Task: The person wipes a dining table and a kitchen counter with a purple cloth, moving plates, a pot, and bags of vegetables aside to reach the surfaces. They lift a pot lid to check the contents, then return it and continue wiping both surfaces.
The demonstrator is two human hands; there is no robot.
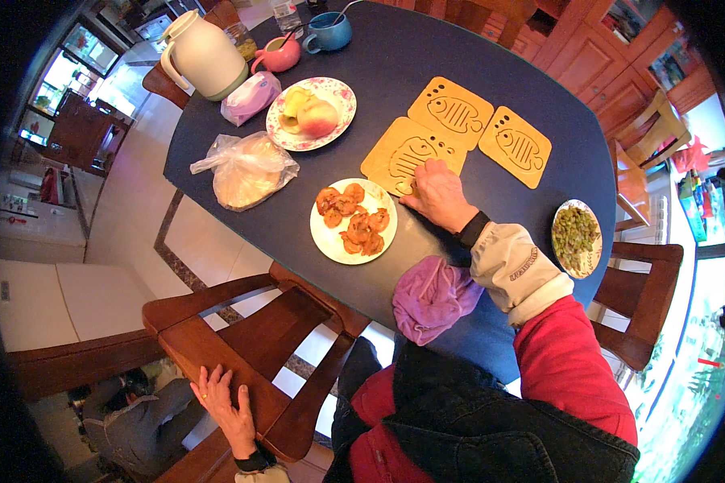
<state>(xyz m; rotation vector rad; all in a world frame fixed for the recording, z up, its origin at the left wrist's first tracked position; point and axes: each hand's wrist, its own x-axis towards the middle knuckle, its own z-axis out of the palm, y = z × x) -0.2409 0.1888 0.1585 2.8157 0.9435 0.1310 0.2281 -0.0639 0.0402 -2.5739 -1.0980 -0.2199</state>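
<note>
My right hand [440, 196] rests its fingertips on the lower edge of a yellow fish-patterned trivet [414, 156]; whether it grips the edge is hard to tell. Two similar trivets lie close by, one at the upper middle [450, 111] and one at the right [515, 147]. Just left of that hand is a white plate [325, 239] of reddish-brown cooked food pieces. A purple cloth [433, 299] lies crumpled below the right wrist. My left hand [225, 406] lies with fingers spread on the top rail of a wooden chair [217, 344].
On the dark table [362, 66] are a flowered plate [344, 99] of fruit, a tied plastic bag [248, 172], a cream jug [202, 54], a pink cup [278, 55], a blue mug [332, 36] and a dish of green food [575, 238]. A person [139, 422] is low at left.
</note>
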